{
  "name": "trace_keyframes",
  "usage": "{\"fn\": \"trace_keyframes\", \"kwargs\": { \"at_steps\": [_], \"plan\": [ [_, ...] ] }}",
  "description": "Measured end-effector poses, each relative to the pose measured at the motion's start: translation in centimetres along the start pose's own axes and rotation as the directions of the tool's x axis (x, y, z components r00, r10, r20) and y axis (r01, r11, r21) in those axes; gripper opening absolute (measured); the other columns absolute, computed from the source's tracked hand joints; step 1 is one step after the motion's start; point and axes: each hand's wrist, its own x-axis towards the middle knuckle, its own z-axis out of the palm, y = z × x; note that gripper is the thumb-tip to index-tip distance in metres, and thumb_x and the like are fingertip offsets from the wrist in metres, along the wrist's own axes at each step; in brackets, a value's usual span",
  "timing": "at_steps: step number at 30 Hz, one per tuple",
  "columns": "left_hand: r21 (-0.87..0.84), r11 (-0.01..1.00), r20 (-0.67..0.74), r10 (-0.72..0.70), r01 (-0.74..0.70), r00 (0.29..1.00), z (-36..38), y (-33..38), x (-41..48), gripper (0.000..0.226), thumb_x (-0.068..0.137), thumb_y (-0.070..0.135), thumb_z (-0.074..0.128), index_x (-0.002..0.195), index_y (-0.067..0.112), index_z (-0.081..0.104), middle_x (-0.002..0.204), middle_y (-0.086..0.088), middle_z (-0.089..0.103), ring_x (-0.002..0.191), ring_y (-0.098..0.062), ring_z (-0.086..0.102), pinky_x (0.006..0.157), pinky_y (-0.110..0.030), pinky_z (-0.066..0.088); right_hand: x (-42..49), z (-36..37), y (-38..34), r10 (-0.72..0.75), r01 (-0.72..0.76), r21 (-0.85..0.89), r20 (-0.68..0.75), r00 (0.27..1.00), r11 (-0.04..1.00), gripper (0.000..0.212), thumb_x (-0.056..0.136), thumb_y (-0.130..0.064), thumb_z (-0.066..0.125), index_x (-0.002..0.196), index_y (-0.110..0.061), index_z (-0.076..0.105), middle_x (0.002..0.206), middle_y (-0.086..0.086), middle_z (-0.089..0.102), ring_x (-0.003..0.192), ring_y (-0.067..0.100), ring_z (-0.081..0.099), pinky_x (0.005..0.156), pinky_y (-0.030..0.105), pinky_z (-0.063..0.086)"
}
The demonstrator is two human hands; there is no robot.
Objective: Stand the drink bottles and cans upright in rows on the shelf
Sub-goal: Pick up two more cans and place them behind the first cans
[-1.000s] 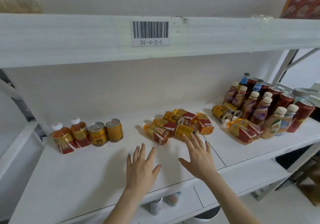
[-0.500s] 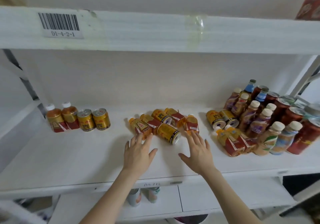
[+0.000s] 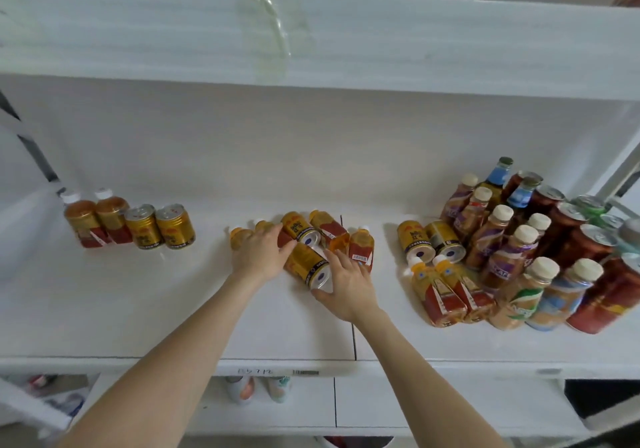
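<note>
On the white shelf (image 3: pixel 138 309) a pile of lying drinks sits in the middle. My left hand (image 3: pixel 259 255) lies over an orange tea bottle (image 3: pixel 239 237) at the pile's left, fingers curled on it. My right hand (image 3: pixel 348 286) holds the near end of a lying gold can (image 3: pixel 304 264) between thumb and fingers. Behind them lie another gold can (image 3: pixel 299 228) and two more tea bottles (image 3: pixel 329 231), (image 3: pixel 362 247). At the far left, two tea bottles (image 3: pixel 83 222) and two gold cans (image 3: pixel 175 226) stand upright in a row.
To the right lie two gold cans (image 3: pixel 414 240) and two tea bottles (image 3: pixel 436 295), beside a dense upright group of bottles and cans (image 3: pixel 519 243). An upper shelf board (image 3: pixel 311 39) overhangs. A lower shelf holds small bottles (image 3: pixel 256 388). A slanted post (image 3: pixel 620 170) bounds the right.
Both hands have reached forward from the bare shelf front onto the middle pile. The left now covers a lying bottle and the right has closed on the near gold can. The view shifted right.
</note>
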Motion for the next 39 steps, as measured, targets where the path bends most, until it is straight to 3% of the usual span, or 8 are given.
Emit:
{"fn": "trace_keyframes", "kwargs": {
  "at_steps": [5,10,15,20,25,28,34,39],
  "plan": [
    [-0.063,0.992,0.024,-0.112,0.114,0.993,1.3,0.3,3.5,0.054,0.091,0.055,0.041,0.131,0.019,0.05,0.125,-0.009,0.061,0.112,-0.032,0.057,0.09,-0.039,0.045,2.2,0.8,1.5,-0.104,0.103,0.009,0.029,0.994,0.995,0.078,0.082,-0.059,0.051,0.145,-0.022,0.023,0.149,0.002,0.037,0.134,0.025,0.036,0.113,0.043,0.02],
    [-0.1,0.978,0.098,-0.172,0.181,0.98,3.3,0.6,6.9,0.063,0.089,0.062,0.037,0.139,0.024,0.041,0.131,-0.007,0.059,0.119,-0.032,0.052,0.093,-0.043,0.046,3.6,2.5,1.8,-0.132,0.131,-0.011,-0.073,0.989,0.991,0.086,0.07,-0.07,0.017,0.14,-0.024,0.033,0.134,0.003,0.054,0.128,0.028,0.043,0.111,0.05,0.016],
    [-0.08,0.985,0.093,-0.143,0.15,0.985,5.6,1.0,8.8,0.067,0.081,0.071,0.04,0.133,0.03,0.048,0.127,-0.005,0.062,0.117,-0.03,0.053,0.097,-0.044,0.044,4.1,4.2,2.8,-0.151,0.157,0.021,-0.19,0.97,0.987,0.062,0.076,-0.06,0.045,0.128,-0.027,0.049,0.117,-0.001,0.065,0.115,0.022,0.055,0.106,0.046,0.025],
    [-0.091,0.966,0.178,-0.223,0.241,0.959,6.2,0.7,10.3,0.091,0.074,0.076,0.048,0.145,0.022,0.032,0.148,-0.011,0.04,0.139,-0.035,0.027,0.111,-0.05,0.024,3.7,3.2,3.9,-0.182,0.188,0.024,-0.145,0.972,0.982,0.064,0.075,-0.056,0.055,0.13,-0.026,0.044,0.126,-0.004,0.056,0.122,0.02,0.047,0.114,0.042,0.015],
    [-0.259,0.936,0.154,-0.206,0.24,0.966,5.9,0.1,10.7,0.07,0.066,0.068,0.066,0.122,0.027,0.058,0.122,-0.003,0.062,0.111,-0.023,0.053,0.095,-0.037,0.042,4.2,3.3,3.6,-0.167,0.164,-0.037,-0.167,0.972,0.986,0.061,0.073,-0.064,0.05,0.117,-0.022,0.05,0.112,-0.003,0.062,0.108,0.021,0.056,0.107,0.046,0.028],
    [-0.367,0.893,0.148,-0.219,0.259,0.965,5.9,-0.3,10.5,0.077,0.06,0.06,0.077,0.125,0.023,0.055,0.123,-0.005,0.059,0.113,-0.023,0.053,0.097,-0.04,0.046,4.8,4.1,3.6,-0.168,0.145,-0.116,-0.232,0.958,0.983,0.066,0.069,-0.068,0.049,0.113,-0.019,0.057,0.096,-0.002,0.066,0.094,0.022,0.062,0.096,0.049,0.041],
    [-0.358,0.906,0.203,-0.162,0.227,0.966,5.6,-0.7,10.2,0.087,0.045,0.07,0.076,0.118,0.039,0.04,0.123,-0.001,0.053,0.116,-0.024,0.05,0.104,-0.052,0.036,4.6,3.7,3.4,-0.171,0.152,-0.098,-0.227,0.959,0.983,0.067,0.064,-0.064,0.054,0.114,-0.019,0.059,0.101,-0.001,0.062,0.1,0.022,0.058,0.111,0.044,0.025],
    [-0.475,0.871,0.23,-0.016,0.126,0.973,5.3,0.2,9.1,0.068,0.07,0.032,0.082,0.121,0.028,0.038,0.111,-0.001,0.057,0.101,-0.015,0.056,0.085,-0.029,0.037,3.4,3.5,3.8,-0.173,0.176,-0.018,-0.301,0.938,0.984,0.07,0.057,-0.061,0.06,0.117,-0.026,0.058,0.103,-0.008,0.066,0.099,0.014,0.06,0.114,0.031,0.017]
  ]
}}
